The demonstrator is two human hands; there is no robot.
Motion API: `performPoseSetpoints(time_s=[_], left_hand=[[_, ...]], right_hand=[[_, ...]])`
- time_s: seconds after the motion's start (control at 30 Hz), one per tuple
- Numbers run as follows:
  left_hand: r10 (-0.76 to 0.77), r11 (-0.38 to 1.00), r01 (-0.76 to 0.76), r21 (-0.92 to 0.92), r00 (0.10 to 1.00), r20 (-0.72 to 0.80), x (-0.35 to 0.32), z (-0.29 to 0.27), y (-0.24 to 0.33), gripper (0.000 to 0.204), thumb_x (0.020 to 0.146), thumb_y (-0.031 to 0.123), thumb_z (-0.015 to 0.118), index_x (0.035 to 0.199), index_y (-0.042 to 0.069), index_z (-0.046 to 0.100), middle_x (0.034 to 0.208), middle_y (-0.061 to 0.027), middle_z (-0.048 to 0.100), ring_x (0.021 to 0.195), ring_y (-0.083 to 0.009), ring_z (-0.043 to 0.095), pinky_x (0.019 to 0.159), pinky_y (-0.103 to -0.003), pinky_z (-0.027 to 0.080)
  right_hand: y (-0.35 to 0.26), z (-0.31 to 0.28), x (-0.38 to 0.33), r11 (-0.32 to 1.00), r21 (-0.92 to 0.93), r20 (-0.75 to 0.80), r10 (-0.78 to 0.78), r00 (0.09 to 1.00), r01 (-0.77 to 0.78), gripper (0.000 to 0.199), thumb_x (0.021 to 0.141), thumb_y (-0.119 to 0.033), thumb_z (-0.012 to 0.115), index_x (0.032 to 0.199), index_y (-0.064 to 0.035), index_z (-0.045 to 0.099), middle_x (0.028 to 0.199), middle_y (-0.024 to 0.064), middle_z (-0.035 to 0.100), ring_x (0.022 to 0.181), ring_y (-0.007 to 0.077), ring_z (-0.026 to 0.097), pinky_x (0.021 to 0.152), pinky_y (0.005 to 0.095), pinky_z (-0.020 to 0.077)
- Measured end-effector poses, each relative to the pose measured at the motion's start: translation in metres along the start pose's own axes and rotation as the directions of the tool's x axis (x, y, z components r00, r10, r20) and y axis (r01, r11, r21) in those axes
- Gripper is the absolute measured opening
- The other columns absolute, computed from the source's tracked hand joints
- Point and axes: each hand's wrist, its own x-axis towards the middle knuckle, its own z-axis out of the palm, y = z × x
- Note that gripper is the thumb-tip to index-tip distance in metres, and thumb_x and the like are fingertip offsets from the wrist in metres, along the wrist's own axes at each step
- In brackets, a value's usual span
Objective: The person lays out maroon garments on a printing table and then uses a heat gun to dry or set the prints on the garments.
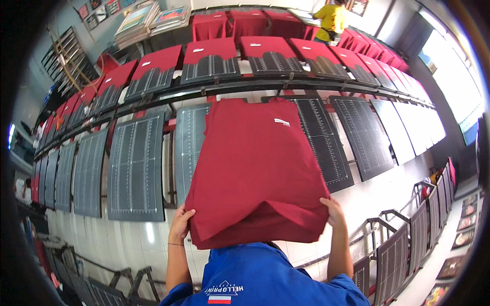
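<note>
A dark red T-shirt (258, 158) is spread out in front of my chest, its collar end pointing away from me. A small white print (282, 122) shows on its upper right. My left hand (180, 223) grips the shirt's near left edge, thumb on top. At the near right edge, my right hand (334, 211) holds it the same way. Between the hands, the fabric is raised in a fold over a darker layer of red cloth. The shirt's far end overlaps a grey marked board (190, 148) and a black marked board (326, 143); whether it rests on them I cannot tell.
More marked boards (137, 168) stretch left and right in a long row. Behind a dark rail (204, 92), another row carries red shirts (209, 50). A person in yellow (332, 21) stands at the back. Tilted boards (393, 262) line the near right.
</note>
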Motion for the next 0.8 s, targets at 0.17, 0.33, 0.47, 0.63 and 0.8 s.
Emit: performPoseSetpoints(time_s=[0.17,0.33,0.47,0.63,0.8], left_hand=[[-0.086,0.995,0.093,0.036,0.982,-0.168,-0.01,-0.031,-0.088,0.036,0.088,0.006,0.062,0.123,0.001,0.056,0.116,-0.0097,0.065,0.104,-0.021,0.062,0.089,-0.036,0.05],[-0.122,0.988,0.134,0.071,0.981,-0.147,-0.021,-0.032,-0.09,0.031,0.09,0.01,0.061,0.119,0.0,0.058,0.107,-0.0096,0.067,0.092,-0.0179,0.063,0.076,-0.032,0.051],[-0.039,0.975,0.098,0.2,0.96,-0.279,-0.023,-0.035,-0.108,0.027,0.09,0.01,0.06,0.113,-0.002,0.058,0.099,-0.0079,0.065,0.083,-0.0164,0.062,0.071,-0.03,0.05],[0.77,0.266,0.16,0.951,0.559,-0.309,0.01,0.014,-0.114,0.025,0.085,0.014,0.063,0.103,-0.002,0.058,0.097,-0.0171,0.061,0.091,-0.0321,0.058,0.082,-0.041,0.046],[0.68,0.131,0.279,0.951,0.673,-0.291,0.026,0.045,-0.12,0.03,0.082,0.016,0.067,0.105,-0.001,0.058,0.1,-0.0204,0.059,0.096,-0.0395,0.054,0.085,-0.047,0.043]], right_hand=[[0.07,-0.055,0.032,0.985,-0.116,0.002,0.13,0.991,-0.129,0.038,0.088,-0.012,0.061,0.122,0.004,0.056,0.119,0.0127,0.064,0.111,0.0219,0.059,0.099,0.0356,0.0428],[0.067,-0.072,0.018,0.941,-0.24,-0.126,0.215,0.969,-0.24,0.039,0.089,-0.013,0.06,0.126,-0.0038,0.056,0.121,0.0063,0.063,0.11,0.0178,0.059,0.094,0.0351,0.0455],[0.081,-0.077,0.015,0.946,-0.224,-0.076,0.222,0.972,-0.233,0.041,0.087,-0.015,0.062,0.126,-0.0036,0.055,0.12,0.006,0.063,0.109,0.019,0.058,0.091,0.0332,0.0437],[0.121,-0.1,0.039,0.72,-0.689,-0.317,-0.195,0.928,-0.084,0.036,0.087,-0.017,0.063,0.118,-0.0013,0.054,0.114,0.0131,0.062,0.111,0.0234,0.055,0.089,0.0334,0.0434],[0.105,-0.07,0.054,0.555,-0.827,-0.333,-0.355,0.874,-0.09,0.033,0.086,-0.016,0.067,0.109,0.002,0.052,0.106,0.0178,0.063,0.09,0.0253,0.064,0.077,0.0331,0.05]])
